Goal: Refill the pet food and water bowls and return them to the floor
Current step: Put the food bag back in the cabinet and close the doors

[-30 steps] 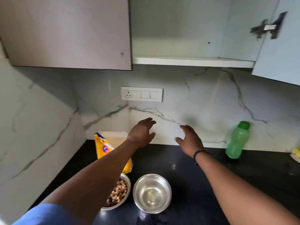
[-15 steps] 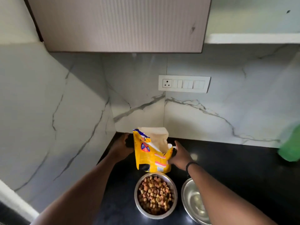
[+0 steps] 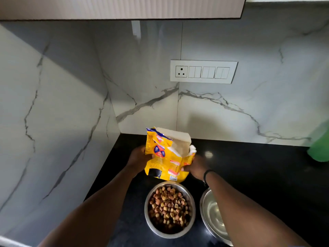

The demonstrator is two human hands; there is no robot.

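Observation:
An open yellow pet food bag [image 3: 166, 157] stands near the corner of the black counter [image 3: 249, 166]. My left hand [image 3: 138, 156] grips its left side and my right hand [image 3: 195, 166] grips its right side. In front of the bag sits a steel bowl [image 3: 170, 209] full of brown kibble. To its right is a second steel bowl [image 3: 212, 213] with water, partly hidden by my right forearm.
A green bottle [image 3: 320, 145] stands at the right edge by the marble wall. A white switch panel [image 3: 203, 71] is on the backsplash. Marble walls meet at the corner behind the bag, and an upper cabinet [image 3: 121, 8] hangs overhead.
My hands came down from in front of the wall and took hold of the bag on both sides. The view swung left and down, and the bag now looks a little raised and tilted.

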